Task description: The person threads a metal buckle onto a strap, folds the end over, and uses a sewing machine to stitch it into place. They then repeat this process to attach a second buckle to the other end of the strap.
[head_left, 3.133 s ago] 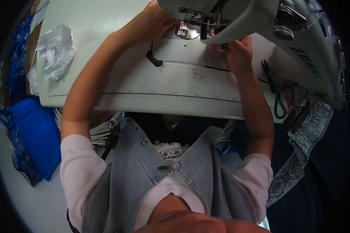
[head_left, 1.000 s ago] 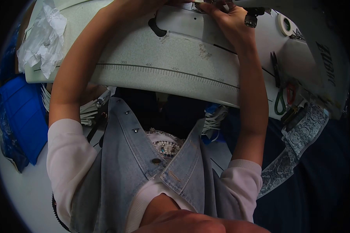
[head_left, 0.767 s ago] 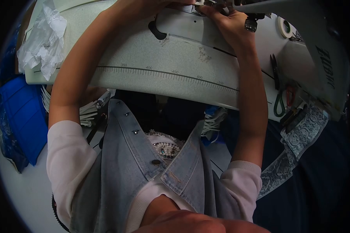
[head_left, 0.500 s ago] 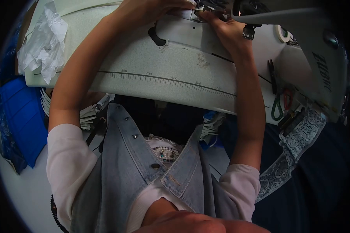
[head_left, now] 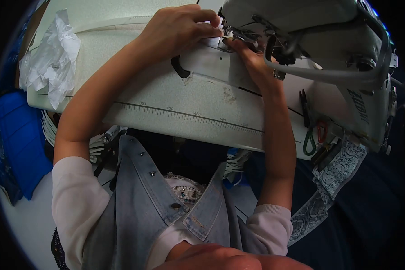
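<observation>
A white sewing machine (head_left: 342, 45) stands at the upper right, its needle area above a metal plate. My left hand (head_left: 182, 29) is just left of the needle area, thumb and index finger pinched together at a small pale strip (head_left: 228, 35). From the right, my right hand (head_left: 252, 58) reaches under the machine head, its fingertips close to the same strip. The machine parts partly hide these fingers, and I cannot make out what they hold. A long pale band (head_left: 117, 22) curves over the table to the left of my left hand.
The white table (head_left: 144, 94) has a printed ruler along its front edge. Crumpled white paper (head_left: 54, 60) lies at the left. Black scissors (head_left: 304, 108), green-handled scissors (head_left: 309, 141) and patterned lace (head_left: 342, 164) are at the right. A blue bundle (head_left: 22, 139) is at far left.
The view has tilted up, so the table and machine sit lower in the frame and more of the machine head shows. My left hand is more fully visible, its fingers still near the needle area.
</observation>
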Motion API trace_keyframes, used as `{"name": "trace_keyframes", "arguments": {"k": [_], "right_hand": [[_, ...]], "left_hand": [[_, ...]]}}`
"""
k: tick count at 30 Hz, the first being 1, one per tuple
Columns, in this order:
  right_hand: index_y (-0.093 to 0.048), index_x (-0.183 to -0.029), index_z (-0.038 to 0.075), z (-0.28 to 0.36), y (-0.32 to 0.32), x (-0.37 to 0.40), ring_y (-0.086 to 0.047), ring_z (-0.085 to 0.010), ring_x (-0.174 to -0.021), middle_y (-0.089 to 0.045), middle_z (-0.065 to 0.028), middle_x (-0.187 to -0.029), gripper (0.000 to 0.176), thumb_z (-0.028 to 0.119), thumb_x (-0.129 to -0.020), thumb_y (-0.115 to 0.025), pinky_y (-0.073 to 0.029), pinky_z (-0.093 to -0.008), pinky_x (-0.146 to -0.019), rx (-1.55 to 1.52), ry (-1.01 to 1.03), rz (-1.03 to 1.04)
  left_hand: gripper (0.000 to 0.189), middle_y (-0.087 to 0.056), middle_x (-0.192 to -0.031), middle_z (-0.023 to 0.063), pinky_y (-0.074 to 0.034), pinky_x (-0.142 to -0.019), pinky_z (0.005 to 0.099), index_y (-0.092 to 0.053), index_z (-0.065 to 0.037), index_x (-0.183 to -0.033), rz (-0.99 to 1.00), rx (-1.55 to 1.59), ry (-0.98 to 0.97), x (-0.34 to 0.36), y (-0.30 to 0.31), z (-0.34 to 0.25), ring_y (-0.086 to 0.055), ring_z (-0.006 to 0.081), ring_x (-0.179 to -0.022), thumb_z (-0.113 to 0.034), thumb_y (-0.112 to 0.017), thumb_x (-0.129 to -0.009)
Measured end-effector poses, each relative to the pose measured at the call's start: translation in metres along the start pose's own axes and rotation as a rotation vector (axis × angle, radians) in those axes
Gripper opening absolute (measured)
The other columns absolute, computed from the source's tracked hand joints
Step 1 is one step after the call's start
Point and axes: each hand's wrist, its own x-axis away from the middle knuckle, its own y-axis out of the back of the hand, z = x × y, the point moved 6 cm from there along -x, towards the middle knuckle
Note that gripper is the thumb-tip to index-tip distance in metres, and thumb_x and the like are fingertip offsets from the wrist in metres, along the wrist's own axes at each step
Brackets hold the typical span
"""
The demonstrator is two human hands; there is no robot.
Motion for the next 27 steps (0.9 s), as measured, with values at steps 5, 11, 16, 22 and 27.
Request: {"name": "trace_keyframes", "arguments": {"k": [5, 11, 16, 22, 27], "right_hand": [[-0.067, -0.102, 0.005, -0.023, -0.011, 0.003, -0.062, -0.0142, -0.091, -0.069, -0.0051, -0.096, 0.025, 0.023, -0.084, -0.071, -0.048, -0.0292, -0.082, -0.826, -0.114, -0.068], [-0.067, -0.104, 0.006, -0.045, -0.012, 0.02, -0.062, -0.0144, -0.09, -0.068, -0.0055, -0.098, 0.024, 0.022, -0.085, -0.069, -0.048, -0.0306, -0.081, -0.391, -0.322, -0.03], [-0.067, -0.104, 0.007, -0.023, 0.001, 0.027, -0.063, -0.0151, -0.088, -0.068, -0.0068, -0.098, 0.022, 0.019, -0.086, -0.067, -0.05, -0.0314, -0.078, -0.037, -0.232, 0.027], [-0.064, -0.108, 0.008, 0.027, 0.023, 0.039, -0.065, -0.0174, -0.085, -0.068, -0.0103, -0.097, 0.023, 0.012, -0.085, -0.066, -0.052, -0.0334, -0.075, 0.286, 0.103, -0.09], [-0.038, -0.133, 0.01, 0.064, 0.035, 0.056, -0.068, -0.0281, -0.082, -0.065, -0.0213, -0.098, 0.062, -0.007, -0.08, -0.065, -0.055, -0.0372, -0.073, 0.168, 0.803, -0.308]], "left_hand": [[0.022, -0.061, -0.103, -0.0084, -0.052, -0.068, 0.0267, -0.072, -0.026, -0.098, 0.051, -0.003, 0.063, 0.002, 0.001, 0.003, -0.059, 0.0116, -0.086, -0.015, -0.062, -0.082], [0.022, -0.06, -0.096, -0.0068, -0.052, -0.068, 0.0269, -0.072, -0.025, -0.099, 0.084, 0.041, 0.023, 0.0, 0.005, 0.007, -0.059, 0.0122, -0.084, -0.015, -0.06, -0.083], [0.024, -0.061, -0.1, -0.0015, -0.053, -0.071, 0.0296, -0.069, -0.016, -0.105, 0.114, 0.115, -0.048, 0.002, 0.005, -0.001, -0.06, 0.0166, -0.086, -0.013, -0.06, -0.083], [0.027, -0.061, -0.106, 0.0127, -0.052, -0.081, 0.0338, -0.063, 0.0, -0.109, 0.206, 0.303, 0.135, 0.014, 0.012, -0.02, -0.061, 0.0243, -0.094, -0.005, -0.058, -0.082], [0.033, -0.059, -0.112, 0.0133, -0.053, -0.083, 0.035, -0.06, -0.002, -0.111, 0.212, 0.4, 0.017, 0.011, 0.009, -0.02, -0.062, 0.0293, -0.098, 0.005, -0.06, -0.079]]}}
